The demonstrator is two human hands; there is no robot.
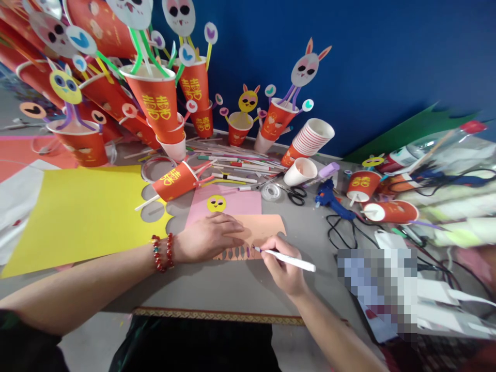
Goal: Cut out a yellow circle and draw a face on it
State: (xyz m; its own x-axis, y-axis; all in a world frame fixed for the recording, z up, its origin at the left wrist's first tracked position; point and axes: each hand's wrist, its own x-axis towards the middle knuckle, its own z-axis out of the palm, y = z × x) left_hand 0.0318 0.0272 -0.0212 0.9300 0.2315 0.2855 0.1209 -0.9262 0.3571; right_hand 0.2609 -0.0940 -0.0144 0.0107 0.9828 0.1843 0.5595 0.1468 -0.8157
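Observation:
My right hand (284, 266) is closed around a white marker pen (292, 260), its tip touching the lower edge of a peach-orange sheet of paper (267, 227). A row of small oval holes runs along that edge, with a purple-marked oval near the tip. Flat on the sheet, fingers stretched out, my left hand (211, 236) presses it down; two beaded bracelets circle that wrist. Behind it lies a pink sheet (248, 201) bearing a round yellow face cutout (216, 203).
At left lies a yellow sheet (89, 217) with round holes cut out. Red paper cups (155, 98) with animal figures crowd the back left. Scissors (296, 195), tape (270, 192), a blue glue gun (333, 201) with its cord, and a blurred device (372, 299) lie to the right.

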